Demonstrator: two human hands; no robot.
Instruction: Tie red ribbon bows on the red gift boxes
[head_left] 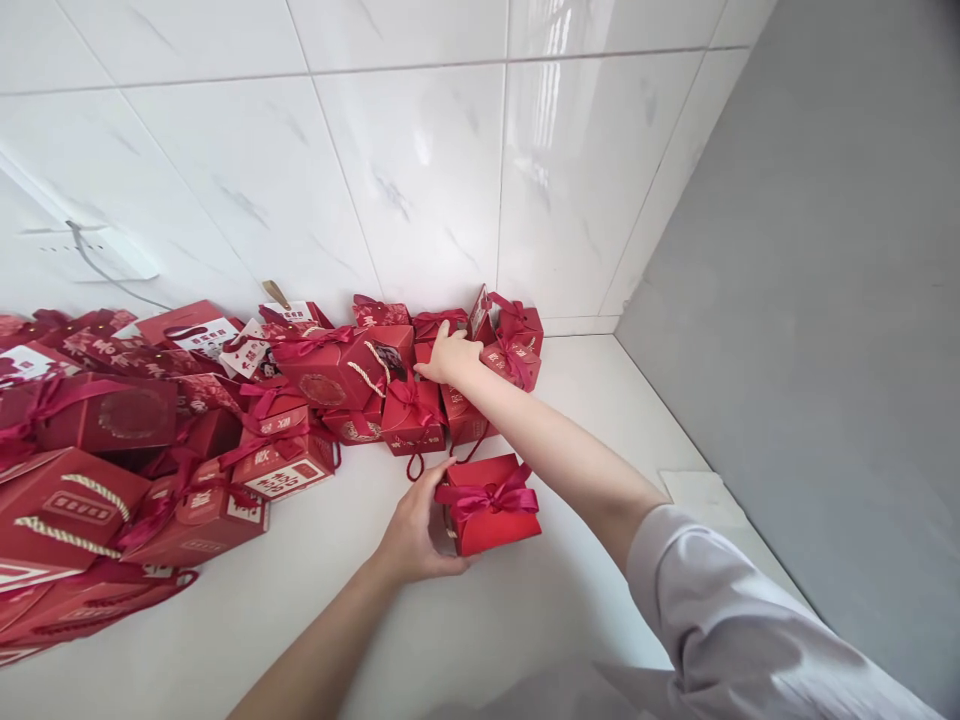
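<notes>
My left hand (420, 525) grips the left side of a bright red gift box (499, 530) tied with a magenta ribbon bow (491, 498). The box is low over the white surface, close to my body; whether it touches the surface I cannot tell. My right hand (454, 355) reaches past it to the back cluster of boxes, palm down with fingers apart. Under and beside that hand are a red box (465, 412) and a ribboned box (414, 415). Just right of it stands another bow-tied box (517, 362). The right fingertips partly hide the boxes behind.
Many red gift boxes (105, 415) with ribbons and rope handles are piled along the left and back. Behind them rises a white tiled wall (409, 170) with a socket plate (112, 252) and cable. A grey panel (825, 300) bounds the white surface (592, 400) on the right.
</notes>
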